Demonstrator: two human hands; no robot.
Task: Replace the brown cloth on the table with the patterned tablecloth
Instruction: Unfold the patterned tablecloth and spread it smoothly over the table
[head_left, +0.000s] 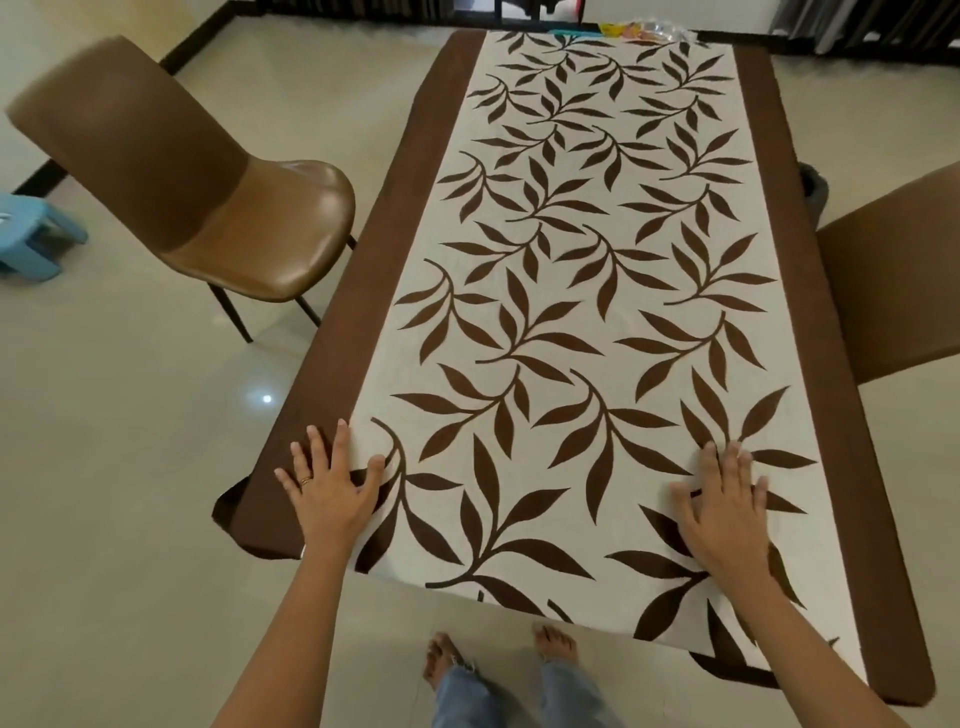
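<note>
Patterned tablecloth (582, 291) lies spread along the table, whose top is fully covered. The leaf panel runs from the far edge to the near edge and drapes over the near edge. Brown band (363, 291) shows down each long side; cannot tell whether it is this cloth's border or the brown cloth underneath.

Left grip (332, 488): released, fingers spread, palm flat at the near left corner, across the line where band meets panel. Right grip (727, 504): released, flat on the panel toward the near right corner.

Judgement: both press down to pin and smooth the near end so it lies square.

Brown chair (249, 208) stands off the left edge, apart from the table, likely to leave working room.
</note>
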